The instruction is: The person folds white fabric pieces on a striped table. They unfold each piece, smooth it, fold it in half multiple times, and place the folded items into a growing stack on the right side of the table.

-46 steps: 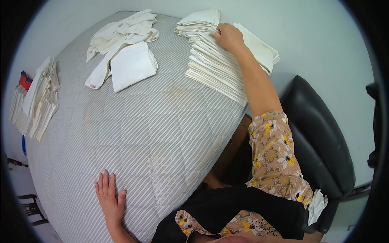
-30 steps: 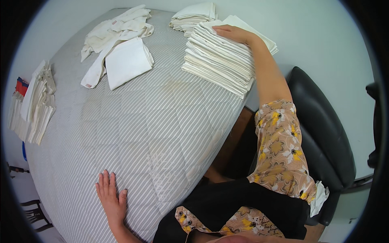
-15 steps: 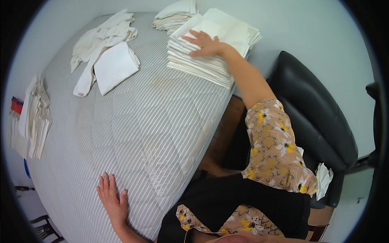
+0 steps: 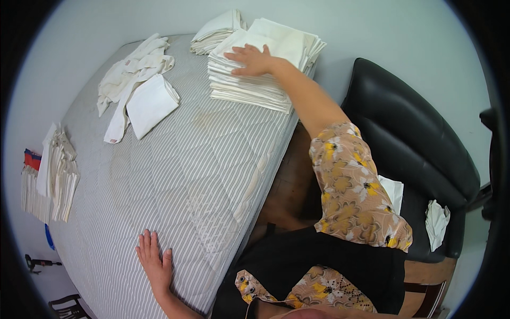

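My right hand [image 4: 251,60] lies with its fingers spread on the top left part of a tall stack of folded white cloths [image 4: 289,42] at the far edge of the striped mattress [image 4: 159,175]. Nothing is gripped in it. My left hand [image 4: 155,264] rests flat on the near part of the mattress, fingers stretched out, holding nothing. A smaller pile of folded white cloths [image 4: 218,31] stands just behind the tall stack.
One folded white cloth [image 4: 153,105] lies beside crumpled white fabric [image 4: 135,69] at the far left. More white cloths [image 4: 59,175] line the left edge. Right of the mattress is a black sofa [image 4: 409,127] with a crumpled white cloth [image 4: 437,223] on it.
The whole view has shifted a little, showing more of the sofa and the left edge. Both hands keep their places, the right on the stack and the left on the mattress.
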Tool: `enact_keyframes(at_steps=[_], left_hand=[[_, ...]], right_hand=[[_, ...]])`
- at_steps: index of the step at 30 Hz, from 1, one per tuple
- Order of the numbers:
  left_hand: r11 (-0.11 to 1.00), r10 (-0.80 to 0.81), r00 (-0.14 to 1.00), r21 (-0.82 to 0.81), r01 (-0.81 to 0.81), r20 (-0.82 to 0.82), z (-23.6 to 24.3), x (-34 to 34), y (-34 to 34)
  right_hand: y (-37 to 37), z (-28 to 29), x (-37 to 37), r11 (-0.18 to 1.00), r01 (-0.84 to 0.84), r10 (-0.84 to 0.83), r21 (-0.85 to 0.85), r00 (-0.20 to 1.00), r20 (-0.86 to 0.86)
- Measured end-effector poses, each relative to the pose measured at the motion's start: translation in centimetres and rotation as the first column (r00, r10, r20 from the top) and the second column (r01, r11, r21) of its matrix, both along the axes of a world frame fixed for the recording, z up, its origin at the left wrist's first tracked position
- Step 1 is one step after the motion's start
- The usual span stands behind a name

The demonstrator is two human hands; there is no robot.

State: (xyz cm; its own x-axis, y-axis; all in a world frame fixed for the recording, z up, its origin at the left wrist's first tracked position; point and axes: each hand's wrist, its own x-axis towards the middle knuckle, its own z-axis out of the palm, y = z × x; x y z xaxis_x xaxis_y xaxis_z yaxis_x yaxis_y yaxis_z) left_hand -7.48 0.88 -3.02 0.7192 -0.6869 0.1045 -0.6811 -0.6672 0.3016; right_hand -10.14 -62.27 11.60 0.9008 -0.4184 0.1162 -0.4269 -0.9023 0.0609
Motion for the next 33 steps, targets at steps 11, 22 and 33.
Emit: enact_keyframes(at_steps=[11,22,33], left_hand=[[1.000,-0.003,0.999,0.006,0.002,0.040,-0.7,0.1,0.0],[1.000,0.011,1.000,-0.008,-0.011,0.016,-0.8,0.1,0.0],[0.994,0.059,0.998,-0.090,-0.062,-0.030,-0.6,-0.6,-0.1]], right_hand=[[-3.9,-1.2,-9.7,0.941,0.327,-0.334,0.082,0.937,0.098],[-1.1,-3.6,-10.0,0.954,0.297,-0.286,-0.029,0.939,0.188],[8.6,-4.4,1.1,0.977,-0.206,0.212,-0.053,0.919,0.332]])
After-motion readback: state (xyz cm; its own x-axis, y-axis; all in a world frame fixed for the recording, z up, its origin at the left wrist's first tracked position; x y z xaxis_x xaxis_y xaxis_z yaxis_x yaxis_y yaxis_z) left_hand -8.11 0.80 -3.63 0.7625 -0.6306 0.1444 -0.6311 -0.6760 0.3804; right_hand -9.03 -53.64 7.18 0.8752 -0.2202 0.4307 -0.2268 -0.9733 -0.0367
